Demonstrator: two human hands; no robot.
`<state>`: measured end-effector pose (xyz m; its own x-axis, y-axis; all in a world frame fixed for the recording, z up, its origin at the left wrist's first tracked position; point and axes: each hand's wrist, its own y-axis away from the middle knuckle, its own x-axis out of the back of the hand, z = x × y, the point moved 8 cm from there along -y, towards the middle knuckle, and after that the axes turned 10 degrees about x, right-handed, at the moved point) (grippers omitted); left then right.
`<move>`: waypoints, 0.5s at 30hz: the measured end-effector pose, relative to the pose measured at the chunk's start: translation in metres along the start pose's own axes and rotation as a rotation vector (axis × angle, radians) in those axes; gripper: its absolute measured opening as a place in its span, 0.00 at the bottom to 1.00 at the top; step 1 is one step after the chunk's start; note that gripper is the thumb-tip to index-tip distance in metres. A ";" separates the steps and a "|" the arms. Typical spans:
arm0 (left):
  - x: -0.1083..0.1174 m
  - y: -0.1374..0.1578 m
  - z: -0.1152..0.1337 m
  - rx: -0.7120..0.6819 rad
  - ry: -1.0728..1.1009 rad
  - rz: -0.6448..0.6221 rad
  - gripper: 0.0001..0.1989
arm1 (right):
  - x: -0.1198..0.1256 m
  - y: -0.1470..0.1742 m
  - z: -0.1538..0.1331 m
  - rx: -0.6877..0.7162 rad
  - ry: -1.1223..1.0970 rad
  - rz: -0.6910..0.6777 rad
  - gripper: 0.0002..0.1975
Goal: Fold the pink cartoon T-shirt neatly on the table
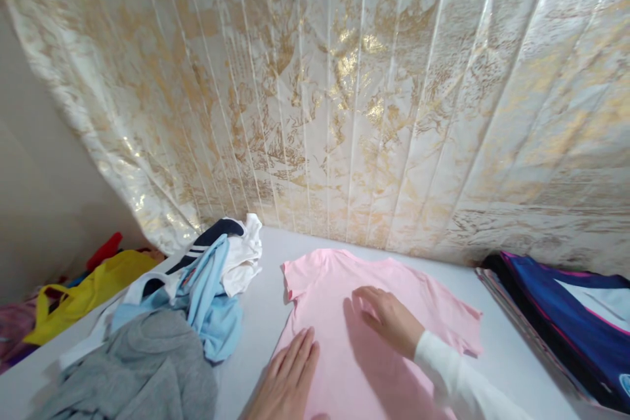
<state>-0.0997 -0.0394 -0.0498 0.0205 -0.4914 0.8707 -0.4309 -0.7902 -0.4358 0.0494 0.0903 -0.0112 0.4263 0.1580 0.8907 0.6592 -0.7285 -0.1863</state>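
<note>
A pink short-sleeved T-shirt lies spread out on the white table, its neckline toward the far edge. My left hand rests flat on the left side of the shirt, fingers stretched out. Above the middle of the shirt is my right hand, its fingers gently curved and the thumb apart, casting a shadow on the cloth. Nothing shows in either hand. The lower part of the shirt runs out of view at the bottom.
Left of the shirt, a loose heap holds a grey garment, a light blue one and a white one. Folded clothes are stacked at right. Beyond the table's left edge lies yellow clothing. A patterned covering hangs behind.
</note>
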 end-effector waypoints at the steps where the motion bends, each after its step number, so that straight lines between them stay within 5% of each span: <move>1: 0.000 -0.004 -0.004 0.011 0.000 0.009 0.38 | 0.003 -0.018 0.003 -0.058 -0.044 0.019 0.18; 8: -0.005 -0.002 -0.015 0.082 -0.106 0.140 0.24 | -0.032 -0.136 -0.012 -0.016 -0.023 0.054 0.22; 15: -0.015 0.003 -0.012 0.173 -0.119 0.151 0.19 | -0.057 -0.170 0.001 -0.068 -0.032 0.108 0.10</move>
<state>-0.1124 -0.0304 -0.0612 0.0778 -0.6404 0.7641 -0.2765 -0.7502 -0.6006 -0.0863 0.2053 -0.0304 0.5128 0.0971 0.8530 0.5657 -0.7856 -0.2506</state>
